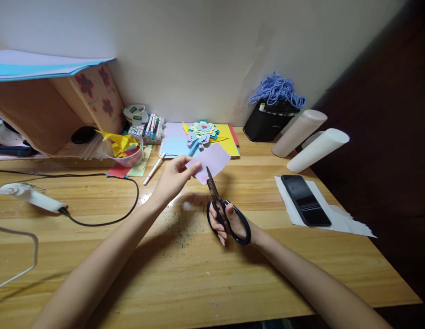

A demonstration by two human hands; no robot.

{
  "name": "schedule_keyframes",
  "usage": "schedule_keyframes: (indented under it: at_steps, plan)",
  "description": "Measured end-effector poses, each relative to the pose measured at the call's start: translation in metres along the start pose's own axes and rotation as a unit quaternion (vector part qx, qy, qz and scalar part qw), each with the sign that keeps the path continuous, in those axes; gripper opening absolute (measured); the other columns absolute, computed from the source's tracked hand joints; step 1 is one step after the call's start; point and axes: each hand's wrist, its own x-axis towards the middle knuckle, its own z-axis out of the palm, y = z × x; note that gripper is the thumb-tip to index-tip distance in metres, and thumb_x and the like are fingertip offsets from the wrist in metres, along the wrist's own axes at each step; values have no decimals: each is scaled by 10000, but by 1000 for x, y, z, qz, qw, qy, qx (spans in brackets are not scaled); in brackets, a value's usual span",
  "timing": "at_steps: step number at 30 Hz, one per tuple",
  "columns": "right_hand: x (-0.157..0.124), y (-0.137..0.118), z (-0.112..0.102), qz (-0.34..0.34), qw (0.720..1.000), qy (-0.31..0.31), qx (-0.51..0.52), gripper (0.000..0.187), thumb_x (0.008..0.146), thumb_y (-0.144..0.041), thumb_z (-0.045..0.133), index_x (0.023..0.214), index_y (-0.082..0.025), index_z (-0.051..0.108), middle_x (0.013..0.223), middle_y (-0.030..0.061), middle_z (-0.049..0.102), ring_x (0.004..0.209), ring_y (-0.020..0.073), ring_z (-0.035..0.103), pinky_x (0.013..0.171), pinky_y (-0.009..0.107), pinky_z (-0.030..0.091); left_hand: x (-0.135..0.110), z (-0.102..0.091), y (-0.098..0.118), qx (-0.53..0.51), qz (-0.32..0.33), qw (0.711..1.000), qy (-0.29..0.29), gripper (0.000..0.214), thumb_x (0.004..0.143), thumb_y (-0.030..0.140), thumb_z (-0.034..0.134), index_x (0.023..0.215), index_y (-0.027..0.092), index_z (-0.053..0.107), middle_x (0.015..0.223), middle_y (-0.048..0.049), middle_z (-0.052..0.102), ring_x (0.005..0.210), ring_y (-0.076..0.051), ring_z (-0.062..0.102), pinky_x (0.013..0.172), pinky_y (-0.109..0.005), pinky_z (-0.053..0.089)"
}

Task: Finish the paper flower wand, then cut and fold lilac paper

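Observation:
My left hand (pixel 180 177) pinches a small lilac sheet of paper (pixel 214 161) by its left edge, held above the wooden table. A pinkish mark shows near the sheet's lower corner. In my right hand (pixel 229 224) is a pair of scissors (pixel 213 189) with black handles, thumb and fingers through the loops. The blades point up and away, their tips at the paper's lower edge close to the mark. Whether the blades are cutting the paper, I cannot tell. Beyond the paper lies a layered paper flower (pixel 202 131) in yellow, teal and lilac.
Coloured sheets (pixel 229 141) lie under the flower. A white marker (pixel 154 169) and a tub of yellow paper (pixel 126 150) are at left, with a corded glue gun (pixel 34 197). A phone (pixel 305 201) rests on white paper at right, near two leaning rolls (pixel 317 151).

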Motion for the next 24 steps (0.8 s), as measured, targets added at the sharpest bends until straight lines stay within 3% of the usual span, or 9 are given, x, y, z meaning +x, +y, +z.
schedule_keyframes:
  at_steps: [15, 24]
  plan:
    - [-4, -8, 5, 30, 998, -42, -48, 616, 595, -796, 374, 740, -197, 362, 519, -89, 363, 349, 37, 343, 342, 194, 421, 1, -2, -2, -11, 0, 1000, 4, 277, 704, 403, 635, 779, 138, 608, 614, 6, 542, 563, -90, 482, 525, -201, 356]
    - [-4, -8, 8, 18, 999, -24, -45, 638, 582, -814, 346, 755, -200, 368, 524, -82, 368, 374, 52, 368, 381, 224, 447, 2, -2, -5, -28, -7, 1000, -3, 248, 701, 379, 640, 776, 145, 606, 687, -19, 605, 603, -100, 528, 576, -216, 403]
